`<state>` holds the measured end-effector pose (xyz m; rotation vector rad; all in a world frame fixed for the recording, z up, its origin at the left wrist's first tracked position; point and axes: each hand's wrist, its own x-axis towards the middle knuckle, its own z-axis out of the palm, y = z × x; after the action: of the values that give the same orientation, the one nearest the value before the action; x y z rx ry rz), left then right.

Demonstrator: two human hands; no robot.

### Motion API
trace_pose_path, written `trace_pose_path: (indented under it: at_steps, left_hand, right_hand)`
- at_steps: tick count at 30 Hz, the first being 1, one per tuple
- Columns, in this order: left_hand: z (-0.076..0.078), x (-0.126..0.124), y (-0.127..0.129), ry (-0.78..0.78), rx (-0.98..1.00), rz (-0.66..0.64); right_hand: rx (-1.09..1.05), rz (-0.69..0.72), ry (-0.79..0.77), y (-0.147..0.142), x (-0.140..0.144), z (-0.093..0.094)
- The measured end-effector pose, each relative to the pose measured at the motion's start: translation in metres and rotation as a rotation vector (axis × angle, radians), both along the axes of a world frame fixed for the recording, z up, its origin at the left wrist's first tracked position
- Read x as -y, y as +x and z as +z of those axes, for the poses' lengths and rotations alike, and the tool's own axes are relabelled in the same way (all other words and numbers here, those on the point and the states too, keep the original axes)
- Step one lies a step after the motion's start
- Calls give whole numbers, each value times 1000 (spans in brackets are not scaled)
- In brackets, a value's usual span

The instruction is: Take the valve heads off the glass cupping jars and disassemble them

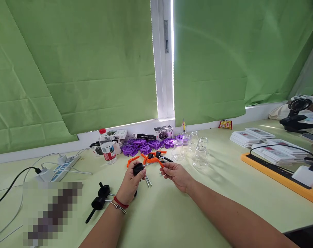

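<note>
My left hand (131, 184) is closed around a black knob with a thin metal rod (139, 168), held above the pale green table (172, 213). My right hand (175, 174) pinches the rod's far end, close to an orange plastic frame (152, 158) that lies just behind both hands. Two loose metal bolts (148, 180) lie on the table between my hands. Two more black knobbed rods (99, 199) rest to the left of my left wrist.
Purple plastic wheels (143, 146), a water bottle (107, 146) and small boxes line the window sill side. Clear glass jars (199, 155) stand right of centre. A power strip with cables (59, 168) lies left; stacked cards (272, 150) and an orange tray (280, 175) lie right.
</note>
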<state>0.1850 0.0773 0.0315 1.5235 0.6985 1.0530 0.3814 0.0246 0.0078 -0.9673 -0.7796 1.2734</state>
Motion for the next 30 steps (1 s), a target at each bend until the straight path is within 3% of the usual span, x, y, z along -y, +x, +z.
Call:
trace_pose_path:
  at_steps: [12,18,23,30]
  left_hand:
    - [-3,5,1,51,-99,-124]
    - [-3,7,1,-60,15,-185]
    - [1,12,3,-237,137,-189]
    - [6,8,1,-222,171,-106]
  right_hand:
    - [94,117,52,-11,6,-3]
    - [155,150,69,-17,9,-2]
    - [200,162,76,-20,10,-3]
    - [247,138,69,-18,5,-11]
